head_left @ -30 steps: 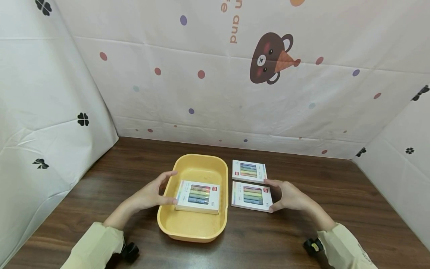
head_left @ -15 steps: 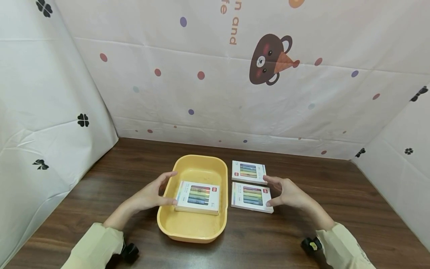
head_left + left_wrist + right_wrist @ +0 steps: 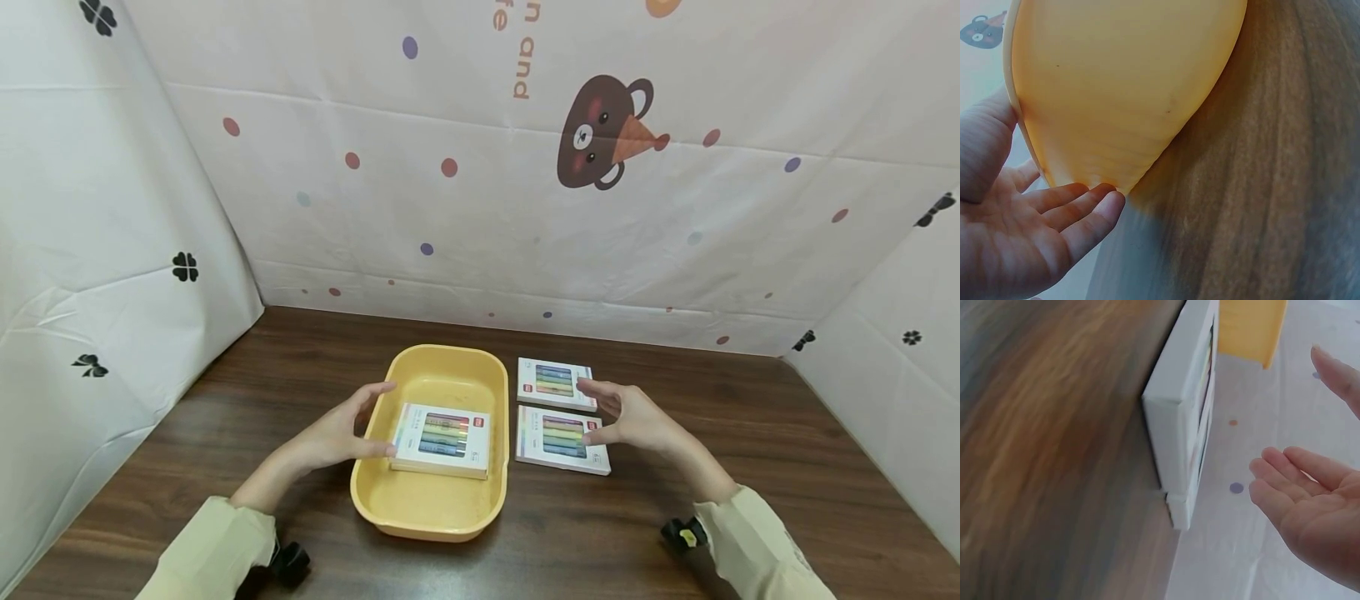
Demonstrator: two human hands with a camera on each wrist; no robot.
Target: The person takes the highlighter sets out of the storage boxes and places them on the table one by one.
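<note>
Left hand: at the tub's left side, fingers slightly bent; thumb and forefinger go over the rim, other fingertips against the outside wall, so it has hold of the tub.
Left thumb: tip right by the box in the tub; can't tell if touching.
Yellow tub: on the table, upright, left of the two loose boxes.
Box in tub: white, lying flat, window up with coloured strips, red to blue; looks thick, can't tell if one or a stack.
Right hand: above the loose boxes, thumb and fingers well apart, fingers gently bent, holding nothing; right wrist view shows it clear of both boxes.
Far box: white, flat on table, right of tub, strips blue to yellow.
Near box: white, flat, just in front of far box, strips red to blue.
Table: dark brown wood grain.
Backdrop: white sheet with coloured dots, brown bear print turned sideways.
Sleeves: pale yellow-green, both arms.
Wrist gear: black, one piece by each wrist.
</note>
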